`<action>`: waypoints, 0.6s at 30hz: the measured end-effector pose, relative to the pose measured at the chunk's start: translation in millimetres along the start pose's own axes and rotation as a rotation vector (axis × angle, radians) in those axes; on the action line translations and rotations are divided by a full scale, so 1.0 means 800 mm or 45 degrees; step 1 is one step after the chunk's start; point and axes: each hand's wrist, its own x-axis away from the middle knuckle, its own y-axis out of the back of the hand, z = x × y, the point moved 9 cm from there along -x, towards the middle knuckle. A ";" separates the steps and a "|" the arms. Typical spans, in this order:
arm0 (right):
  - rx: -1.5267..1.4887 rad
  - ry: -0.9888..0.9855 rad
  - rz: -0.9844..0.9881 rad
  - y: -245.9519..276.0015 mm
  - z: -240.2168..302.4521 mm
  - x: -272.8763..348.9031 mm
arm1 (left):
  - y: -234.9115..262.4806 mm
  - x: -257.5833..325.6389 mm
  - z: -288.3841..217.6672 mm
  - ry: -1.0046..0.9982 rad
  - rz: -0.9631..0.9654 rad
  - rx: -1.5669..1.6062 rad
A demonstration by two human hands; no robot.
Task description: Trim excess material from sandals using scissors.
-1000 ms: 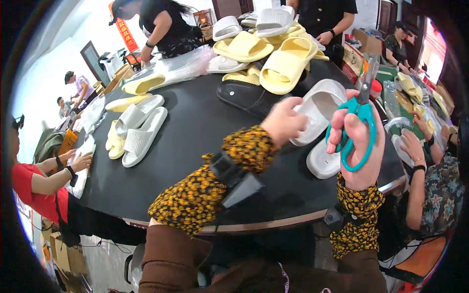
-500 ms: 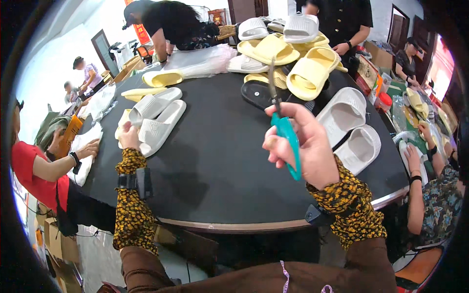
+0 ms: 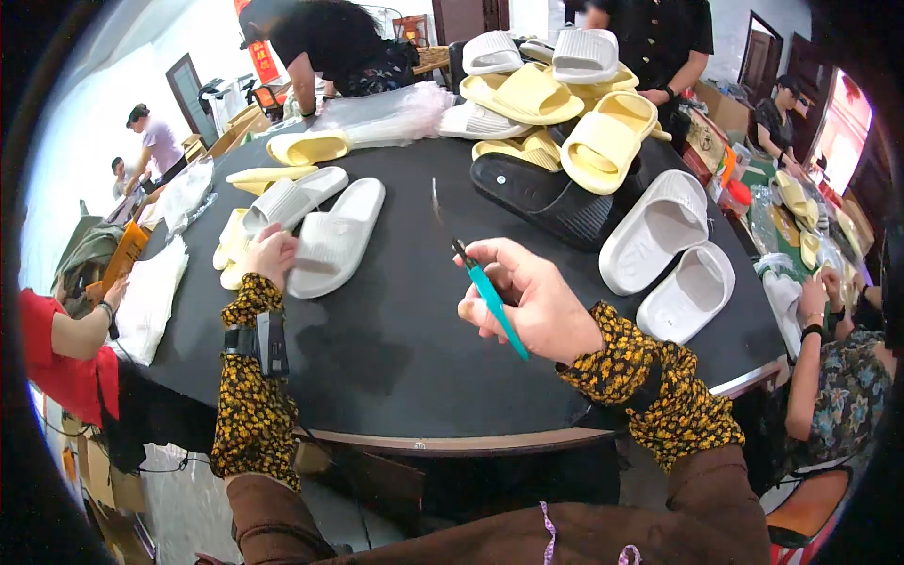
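Well left of the blk slipper [image 3: 537,200], L hand [image 3: 271,254] is at two grey slippers [image 3: 336,237], fingers curled by the strap end; can't tell if they grip. Nearer the wearer than the blk slipper, R hand [image 3: 537,301] has fingers wrapped round teal-handled scissors [image 3: 497,311], tips up & left. Just right of blk slipper: two wht slippers [image 3: 650,240]; just behind it, yellow/grey slipper pile [image 3: 607,141].
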 end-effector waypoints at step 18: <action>-0.240 -0.307 -0.144 0.092 -0.071 -0.002 | -0.255 0.239 -0.101 -0.520 0.656 -0.234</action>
